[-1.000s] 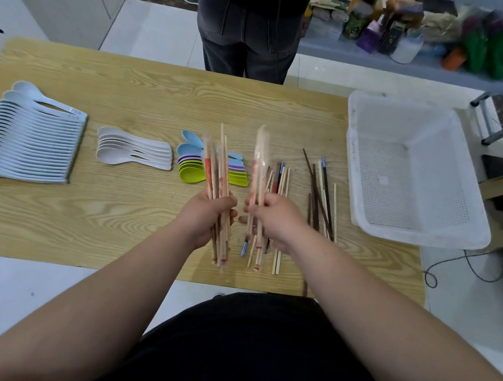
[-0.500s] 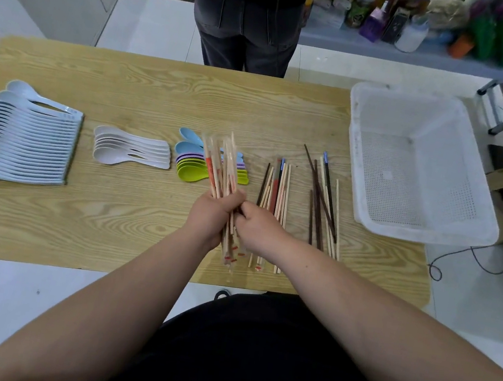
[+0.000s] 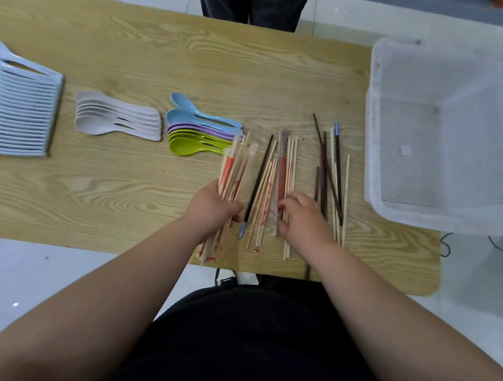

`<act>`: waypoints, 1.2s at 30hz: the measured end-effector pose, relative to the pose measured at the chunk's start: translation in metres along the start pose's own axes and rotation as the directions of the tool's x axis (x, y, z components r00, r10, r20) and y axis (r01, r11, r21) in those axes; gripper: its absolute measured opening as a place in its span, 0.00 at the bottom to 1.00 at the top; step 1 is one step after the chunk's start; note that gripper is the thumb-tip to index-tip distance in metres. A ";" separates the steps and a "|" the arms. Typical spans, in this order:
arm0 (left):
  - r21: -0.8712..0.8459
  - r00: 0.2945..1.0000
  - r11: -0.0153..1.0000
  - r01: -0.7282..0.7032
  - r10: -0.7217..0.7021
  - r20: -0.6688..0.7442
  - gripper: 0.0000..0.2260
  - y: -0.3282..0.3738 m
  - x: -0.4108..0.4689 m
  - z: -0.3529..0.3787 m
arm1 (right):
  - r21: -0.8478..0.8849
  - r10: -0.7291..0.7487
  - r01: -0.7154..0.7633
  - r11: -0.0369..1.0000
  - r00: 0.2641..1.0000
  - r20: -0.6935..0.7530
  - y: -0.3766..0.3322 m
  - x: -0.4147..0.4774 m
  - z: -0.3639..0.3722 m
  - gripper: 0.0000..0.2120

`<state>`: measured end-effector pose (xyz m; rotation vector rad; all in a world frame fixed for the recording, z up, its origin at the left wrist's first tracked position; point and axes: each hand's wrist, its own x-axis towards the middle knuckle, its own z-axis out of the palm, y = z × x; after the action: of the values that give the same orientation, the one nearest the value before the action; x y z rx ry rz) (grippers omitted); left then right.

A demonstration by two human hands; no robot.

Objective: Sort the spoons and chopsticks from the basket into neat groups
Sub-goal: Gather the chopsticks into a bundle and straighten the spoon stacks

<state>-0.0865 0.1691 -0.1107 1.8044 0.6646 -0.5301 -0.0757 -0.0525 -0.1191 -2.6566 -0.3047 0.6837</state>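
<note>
Chopsticks [image 3: 264, 189] lie loose on the table [image 3: 114, 204], head view, long axes running away from the person, just right of the bundle [image 3: 232, 168] that the left hand [image 3: 212, 210] clasps round its lower half. Right hand [image 3: 303, 222] sits on the loose pile, fingers [image 3: 285, 206] curled down beside a red-sleeved pair [image 3: 282, 175]; I cannot tell if they have pinched it. I judge the right hand nearer, so the next pick goes leftward to the bundle.

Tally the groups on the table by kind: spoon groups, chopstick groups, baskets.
Spoon groups: 3 (pale blue row, white stack, coloured stack)
Chopstick groups: 3 (bundle gripped by left hand, middle lot at right hand, right lot)
Baskets: 1
Total: 7
</note>
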 end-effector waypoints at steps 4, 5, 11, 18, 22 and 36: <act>0.212 0.995 0.974 -0.083 0.092 -0.033 0.13 0.007 0.008 0.014 | 0.024 0.039 -0.038 0.999 0.999 -0.020 0.012 0.002 -0.008 0.15; 0.244 0.993 0.965 -0.099 0.110 -0.034 0.13 0.010 0.010 0.018 | 0.024 0.042 -0.042 0.999 0.999 -0.013 0.014 0.004 -0.009 0.16; 0.513 0.989 0.850 -0.118 0.149 -0.019 0.17 0.021 0.021 0.045 | 0.029 0.106 -0.106 0.994 0.994 0.007 0.024 0.009 -0.015 0.20; 0.685 0.985 0.719 -0.116 0.174 -0.017 0.15 0.022 0.028 0.051 | 0.040 0.115 -0.116 0.992 0.993 0.024 0.038 0.010 -0.019 0.22; 0.736 0.981 0.665 -0.122 0.191 -0.010 0.17 0.021 0.029 0.051 | 0.040 0.113 -0.114 0.993 0.993 0.023 0.042 0.012 -0.019 0.21; 0.828 0.984 0.546 -0.124 0.178 0.030 0.09 0.028 0.028 0.060 | 0.023 0.128 -0.128 0.992 0.992 -0.004 0.040 0.006 -0.015 0.19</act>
<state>-0.0492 0.1105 -0.1278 2.7646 0.2662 -0.7510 -0.0584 -0.0911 -0.1262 -2.6731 -0.1252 0.7145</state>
